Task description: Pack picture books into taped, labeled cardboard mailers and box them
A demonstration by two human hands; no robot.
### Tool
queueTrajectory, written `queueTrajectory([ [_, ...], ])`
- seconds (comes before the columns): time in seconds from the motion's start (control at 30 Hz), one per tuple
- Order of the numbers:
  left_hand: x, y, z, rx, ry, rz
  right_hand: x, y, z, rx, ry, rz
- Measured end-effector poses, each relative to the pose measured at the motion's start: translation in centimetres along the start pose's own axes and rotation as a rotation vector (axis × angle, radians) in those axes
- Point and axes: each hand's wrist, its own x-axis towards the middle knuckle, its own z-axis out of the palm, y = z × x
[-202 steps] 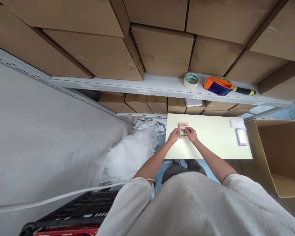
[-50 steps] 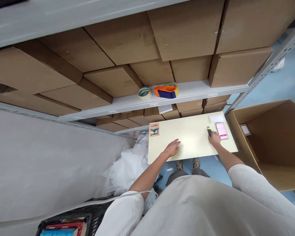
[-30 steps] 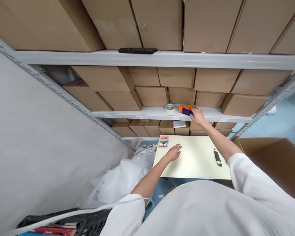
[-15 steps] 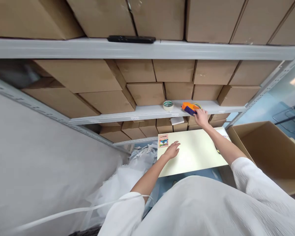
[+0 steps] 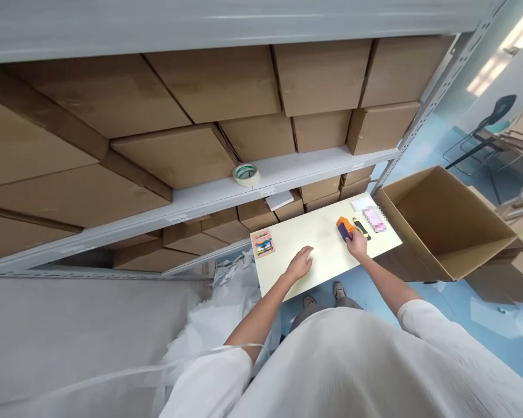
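My right hand (image 5: pixel 357 245) is closed around an orange and purple tape dispenser (image 5: pixel 345 227), which is over the right part of a pale yellow tabletop (image 5: pixel 326 235). Right beside it on the top is a black and yellow tool (image 5: pixel 362 229), seemingly a utility knife. My left hand (image 5: pixel 300 265) holds nothing; its fingers are stretched out over the middle of the tabletop, near the front edge. At the left end lies a small booklet (image 5: pixel 262 244) with a colourful tree picture. A blurred-out pink item (image 5: pixel 375 219) and a white paper (image 5: pixel 362 203) lie at the right end.
A metal rack (image 5: pixel 305 165) packed with cardboard boxes stands ahead, with a roll of tape (image 5: pixel 246 174) on its shelf. To the right is a large open carton (image 5: pixel 444 220). White packing sheets (image 5: pixel 218 319) are heaped at the left, by a grey wall (image 5: pixel 91 337).
My right hand has brought the tape dispenser from the shelf down over the tabletop. The view has turned right and downward, while my left hand stays over the tabletop.
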Motion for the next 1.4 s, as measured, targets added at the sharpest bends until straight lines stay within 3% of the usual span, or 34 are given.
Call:
queueTrajectory([
  [0.17, -0.7, -0.1, 1.0, 0.013, -0.01, -0.078, -0.3, 3.5, 3.0, -0.02, -0.096, 0.049],
  [0.37, -1.3, 0.9, 1.7, 0.031, 0.002, -0.157, 1.3, 4.7, 4.8, -0.042, -0.113, -0.011],
  [0.57, -1.7, 2.4, 2.2, 0.028, 0.081, -0.197, 2.2, 5.8, 4.6, -0.053, -0.147, -0.075],
  [0.73, -3.0, 2.9, 2.6, -0.001, 0.188, -0.269, 2.6, 5.8, 3.6, 0.015, 0.012, -0.234],
  [0.87, -5.2, 3.0, 2.8, -0.034, 0.31, -0.377, 3.5, 2.0, 3.0, 0.104, -0.01, -0.446],
  [1.03, -10.1, 2.8, 2.8, -0.076, 0.484, -0.519, 2.4, -6.3, 4.0, 0.198, -0.187, -0.728],
  [1.23, -17.7, 1.7, 2.8, -0.108, 0.679, -0.68, -2.8, -15.8, 7.1, 0.221, -0.371, -1.003],
  [1.4, -23.8, -0.3, 3.1, -0.125, 0.803, -0.751, -8.4, -22.2, 10.1, 0.196, -0.496, -1.158],
])
